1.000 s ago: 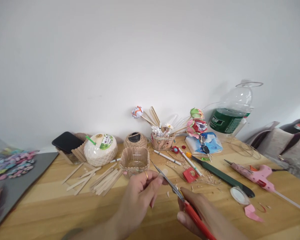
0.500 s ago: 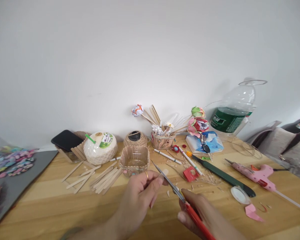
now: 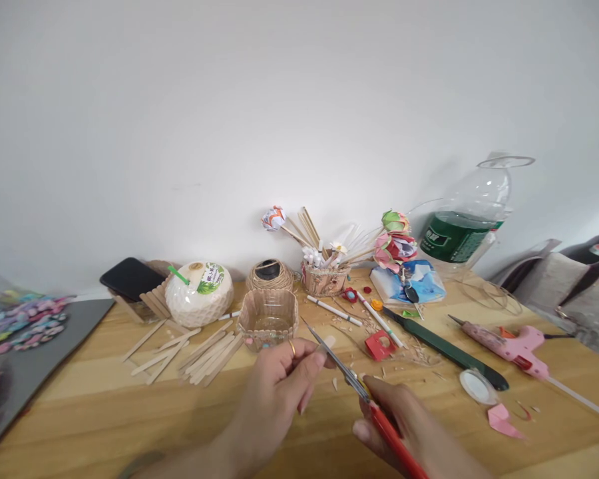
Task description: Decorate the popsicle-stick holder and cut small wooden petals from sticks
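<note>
**Trimming a stick end with scissors**

Pinching a short pale wooden stick [image 3: 328,343] between thumb and fingertips of the left hand [image 3: 279,386], low over the near middle of the table [image 3: 104,412]. Wrapping the right hand [image 3: 404,426] closed around the red handles of the scissors [image 3: 349,379], with the long blades angling up and left to meet the stick's tip right beside the left fingertips [image 3: 319,359]. Not showing clearly how far the blades are parted.

Judging the cut: gripping the stick firmly and close to the blades but out of their line, setting the stick deep toward the pivot rather than at the tips, squaring the blades across it, and closing slowly – probably the surest way of avoiding a split end or a flying chip.

Working just in front of a clear cup [image 3: 268,320] ringed with sticks, with loose sticks [image 3: 204,349] fanning out to its left, near a white coconut [image 3: 198,301] and a twine ball [image 3: 269,275]. Sharing the right side with a red paper piece [image 3: 381,346], a dark green cutter [image 3: 444,346], a pink glue gun [image 3: 509,339] and a round lid [image 3: 474,387] – all apart from the hands. Risking most a nudge against the cup, lying close beyond the blade tips; wood chips littering the table under the cut.
</note>
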